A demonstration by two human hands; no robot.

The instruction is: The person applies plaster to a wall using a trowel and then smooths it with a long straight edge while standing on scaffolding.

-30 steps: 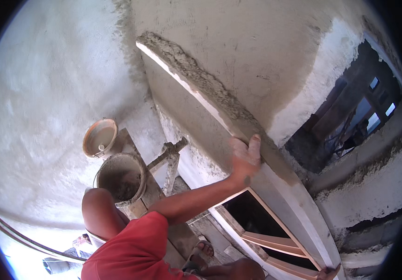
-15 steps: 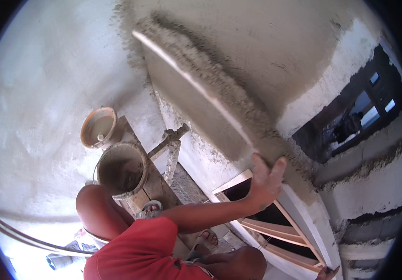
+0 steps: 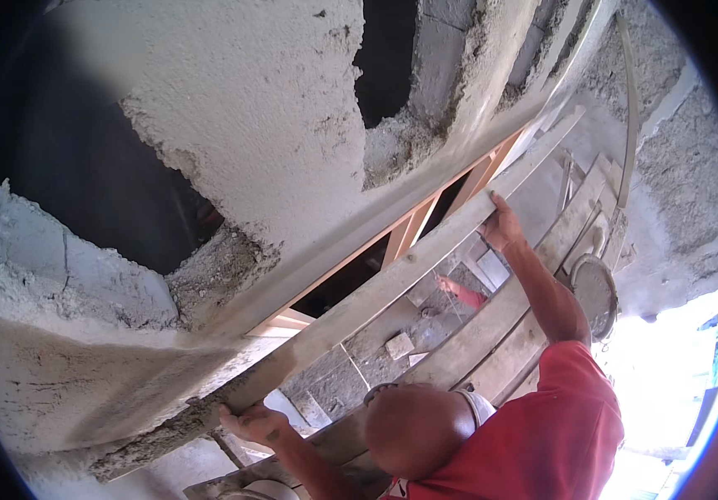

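Observation:
A long pale board (image 3: 425,254) runs diagonally across the head view, from lower left to upper right, along the wall's edge beside a wooden frame. Wet mortar coats its lower-left end. My left hand (image 3: 252,423) grips the near edge toward that end, thumb at the side and the other fingers partly hidden. Farther along, my right hand (image 3: 502,223) is closed round the same edge, its arm stretched out from a red sleeve. The orange-brown wooden frame (image 3: 400,237), with dark openings, lies just beyond the board.
Rough plastered wall (image 3: 267,125) with a large dark opening (image 3: 84,183) fills the upper left. Scaffold planks (image 3: 467,342) lie at right, beside a mortar-crusted bucket (image 3: 594,292). Below, another person's hand (image 3: 449,285) and red sleeve show near loose blocks (image 3: 399,345).
The view has swung round sharply, so the wall and planks lie differently. Earlier one hand was spread on the mortar-covered edge; now both hands grip the board.

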